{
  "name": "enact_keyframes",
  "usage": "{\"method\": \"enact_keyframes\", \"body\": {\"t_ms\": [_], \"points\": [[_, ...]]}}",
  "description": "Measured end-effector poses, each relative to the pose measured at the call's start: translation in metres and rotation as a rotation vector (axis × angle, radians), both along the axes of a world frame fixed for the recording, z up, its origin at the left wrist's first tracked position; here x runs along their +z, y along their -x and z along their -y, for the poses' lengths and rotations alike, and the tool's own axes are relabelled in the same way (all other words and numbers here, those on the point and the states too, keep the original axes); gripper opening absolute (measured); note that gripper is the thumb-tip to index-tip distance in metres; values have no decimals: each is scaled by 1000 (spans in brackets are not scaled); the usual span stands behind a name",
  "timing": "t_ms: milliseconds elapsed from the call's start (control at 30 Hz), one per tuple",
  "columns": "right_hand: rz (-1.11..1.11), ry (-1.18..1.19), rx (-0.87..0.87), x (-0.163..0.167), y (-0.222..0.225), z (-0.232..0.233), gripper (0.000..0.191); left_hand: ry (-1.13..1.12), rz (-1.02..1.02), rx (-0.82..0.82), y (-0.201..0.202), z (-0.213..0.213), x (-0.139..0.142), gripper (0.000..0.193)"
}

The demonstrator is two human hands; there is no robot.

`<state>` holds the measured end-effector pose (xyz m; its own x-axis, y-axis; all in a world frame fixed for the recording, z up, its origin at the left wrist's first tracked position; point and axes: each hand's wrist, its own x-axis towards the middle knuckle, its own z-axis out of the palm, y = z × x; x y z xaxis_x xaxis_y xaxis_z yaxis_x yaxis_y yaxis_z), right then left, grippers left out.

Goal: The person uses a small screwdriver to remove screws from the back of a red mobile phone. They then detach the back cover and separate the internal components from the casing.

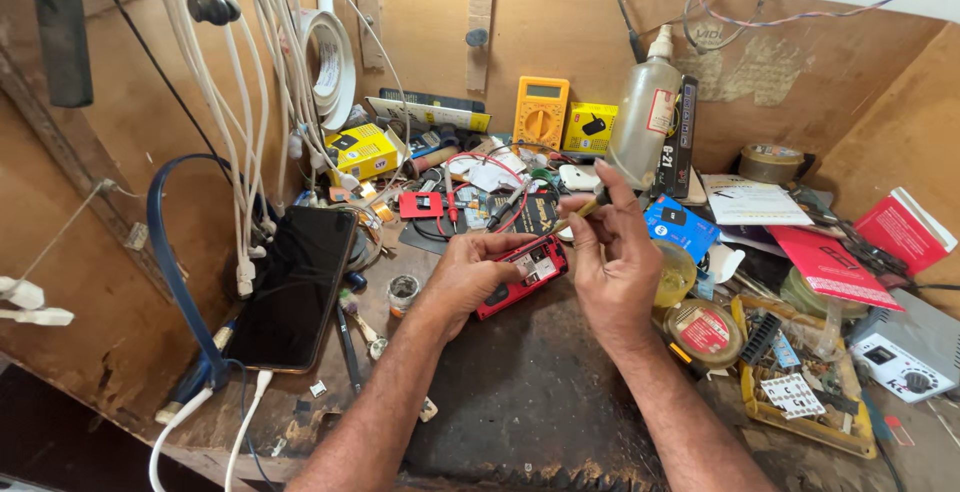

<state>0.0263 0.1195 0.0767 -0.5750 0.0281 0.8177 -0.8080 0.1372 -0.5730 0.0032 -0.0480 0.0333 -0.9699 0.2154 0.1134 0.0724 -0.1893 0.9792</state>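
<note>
While the left hand (468, 277) lies over a small red phone (520, 274) with its back off, fingers curled round its near end and pinning it to the dark mat (530, 392), the right hand (612, 257) is closed on a thin tool (585, 208) with a yellow grip, pinched between thumb and fingers and angled up and left above the phone's far end. The phone sits at the mat's far edge, between the two hands. Just right of the right hand stand a yellowish jar (676, 272) and a round tin (705, 330) with a red label. Left of the mat a black smartphone (295, 287) lies face up — white cables (240, 152) hang above it. Farther back on the cluttered tabletop (385, 337) are a yellow multimeter (541, 110) and a plastic bottle (645, 112) against the wooden wall.
</note>
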Motion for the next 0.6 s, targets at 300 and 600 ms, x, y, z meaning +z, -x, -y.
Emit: {"method": "enact_keyframes", "body": {"t_ms": [300,600], "points": [[27,39,-143,-5,12,-2,50,62,-17,20,3,-3,-3,47],[81,-21,-148,-7,13,-4,60,102,-6,81,-4,-8,0,43]]}}
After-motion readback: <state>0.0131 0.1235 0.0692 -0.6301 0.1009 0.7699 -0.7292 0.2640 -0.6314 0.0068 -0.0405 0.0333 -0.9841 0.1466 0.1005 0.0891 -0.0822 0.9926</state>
